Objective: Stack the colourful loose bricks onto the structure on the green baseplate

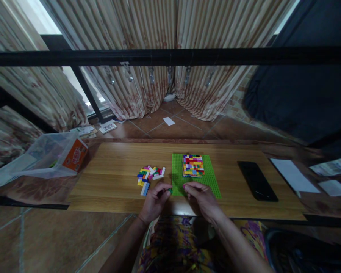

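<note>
A green baseplate [211, 182] lies on the wooden table, with a block of many-coloured toy bricks [193, 165] built up on its far half. My left hand [156, 199] is at the plate's near left corner, thumb and fingers pinched on a small green brick [169, 190]. Over the near part of the plate, my right hand [200, 195] pinches a small pink brick [184, 186], mostly covered by the fingertips. Left of the plate, loose bricks [149, 174] lie in a pile, a light blue one [144, 189] nearest my left hand.
A black phone [257, 181] rests on the table's right side, with white paper [292, 175] beyond it. At the left stands a clear plastic box [49, 151] with an orange label. A dark metal bar [159, 57] crosses in front of the curtains [147, 30].
</note>
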`<state>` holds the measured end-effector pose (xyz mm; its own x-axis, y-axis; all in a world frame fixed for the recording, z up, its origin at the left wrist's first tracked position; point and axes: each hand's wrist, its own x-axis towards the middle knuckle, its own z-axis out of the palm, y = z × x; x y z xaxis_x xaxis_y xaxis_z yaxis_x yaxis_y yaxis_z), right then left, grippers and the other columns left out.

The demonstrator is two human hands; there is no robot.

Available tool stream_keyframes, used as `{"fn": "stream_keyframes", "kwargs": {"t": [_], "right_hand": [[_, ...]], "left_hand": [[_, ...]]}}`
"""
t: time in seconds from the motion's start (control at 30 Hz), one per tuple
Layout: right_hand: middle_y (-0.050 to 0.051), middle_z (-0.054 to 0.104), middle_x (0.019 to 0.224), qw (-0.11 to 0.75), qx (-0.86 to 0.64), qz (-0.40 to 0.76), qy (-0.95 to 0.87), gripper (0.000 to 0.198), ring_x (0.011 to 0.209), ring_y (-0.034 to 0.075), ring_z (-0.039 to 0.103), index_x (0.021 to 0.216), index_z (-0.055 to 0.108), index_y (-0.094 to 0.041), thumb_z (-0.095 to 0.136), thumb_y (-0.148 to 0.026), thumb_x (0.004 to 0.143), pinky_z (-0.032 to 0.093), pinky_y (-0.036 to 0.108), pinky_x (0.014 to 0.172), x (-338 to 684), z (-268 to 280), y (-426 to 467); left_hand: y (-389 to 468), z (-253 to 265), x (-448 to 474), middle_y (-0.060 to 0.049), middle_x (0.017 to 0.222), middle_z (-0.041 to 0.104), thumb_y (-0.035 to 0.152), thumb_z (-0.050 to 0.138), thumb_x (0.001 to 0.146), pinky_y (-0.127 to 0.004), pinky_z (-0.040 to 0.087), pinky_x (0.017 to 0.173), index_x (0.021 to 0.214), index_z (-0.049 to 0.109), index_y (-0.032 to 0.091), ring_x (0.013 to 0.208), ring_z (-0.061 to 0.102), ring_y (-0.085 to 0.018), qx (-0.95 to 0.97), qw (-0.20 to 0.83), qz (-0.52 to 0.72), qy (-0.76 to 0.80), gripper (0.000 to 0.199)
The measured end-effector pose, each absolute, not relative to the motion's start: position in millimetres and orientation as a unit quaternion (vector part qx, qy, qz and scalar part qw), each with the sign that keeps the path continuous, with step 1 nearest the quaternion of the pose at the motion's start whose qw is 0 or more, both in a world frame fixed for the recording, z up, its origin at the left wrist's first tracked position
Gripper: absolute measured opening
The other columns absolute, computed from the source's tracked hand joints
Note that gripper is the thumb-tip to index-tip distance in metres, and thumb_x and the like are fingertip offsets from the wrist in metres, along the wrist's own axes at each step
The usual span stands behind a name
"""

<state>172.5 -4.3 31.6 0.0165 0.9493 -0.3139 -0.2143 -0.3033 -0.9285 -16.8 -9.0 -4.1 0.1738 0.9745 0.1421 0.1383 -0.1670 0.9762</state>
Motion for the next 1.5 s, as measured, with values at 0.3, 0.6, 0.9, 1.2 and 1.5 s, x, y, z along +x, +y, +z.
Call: {"fn": "stream_keyframes", "kwargs": {"t": [0.3, 0.6, 0.9, 1.2, 1.5], "right_hand": [[0.003, 0.070, 0.074, 0.531, -0.599, 0.401, -0.445, 0.024, 0.066, 0.017, 0.060, 0.078, 0.074, -0.021, 0.075, -0.042, 0.067, 0.046, 0.031, 0.065, 209, 47, 26], [0.007, 0.070, 0.091, 0.451, -0.581, 0.223, -0.640, 0.026, 0.082, 0.021, 0.064, 0.083, 0.074, -0.021, 0.060, -0.044, 0.083, 0.048, 0.034, 0.076, 217, 55, 49], [0.007, 0.068, 0.086, 0.453, -0.589, 0.192, -0.641, 0.026, 0.082, 0.021, 0.063, 0.084, 0.073, -0.021, 0.060, -0.043, 0.085, 0.048, 0.035, 0.076, 225, 45, 43], [0.006, 0.064, 0.092, 0.394, -0.554, 0.117, -0.724, 0.019, 0.088, 0.022, 0.057, 0.082, 0.076, -0.026, 0.061, -0.037, 0.085, 0.045, 0.038, 0.082, 209, 40, 76], [0.005, 0.061, 0.093, 0.391, -0.579, 0.126, -0.704, 0.013, 0.092, 0.022, 0.057, 0.073, 0.074, -0.025, 0.064, -0.032, 0.079, 0.044, 0.038, 0.084, 207, 38, 88]], "left_hand": [[-8, -2, -17, -0.005, 0.088, 0.064, 0.027, 0.057, 0.088, -0.029, 0.046, 0.077, 0.101, 0.067, 0.019, 0.084, 0.060, -0.017, 0.637, 0.431, 0.446, 0.457, 0.018], [-9, -2, -15, -0.004, 0.085, 0.065, 0.026, 0.058, 0.087, -0.027, 0.047, 0.074, 0.098, 0.067, 0.019, 0.080, 0.060, -0.016, 0.625, 0.428, 0.452, 0.470, 0.016], [18, 14, 11, -0.002, 0.083, 0.068, 0.023, 0.059, 0.082, -0.024, 0.049, 0.072, 0.091, 0.067, 0.017, 0.078, 0.063, -0.014, 0.555, 0.416, 0.500, 0.517, 0.013], [65, 27, 31, -0.003, 0.085, 0.069, 0.017, 0.058, 0.081, -0.025, 0.050, 0.073, 0.091, 0.066, 0.017, 0.078, 0.064, -0.015, 0.576, 0.395, 0.510, 0.501, 0.013], [84, 17, 36, -0.003, 0.089, 0.071, 0.016, 0.057, 0.082, -0.026, 0.050, 0.075, 0.092, 0.068, 0.019, 0.083, 0.065, -0.016, 0.617, 0.371, 0.501, 0.480, 0.016]]}}
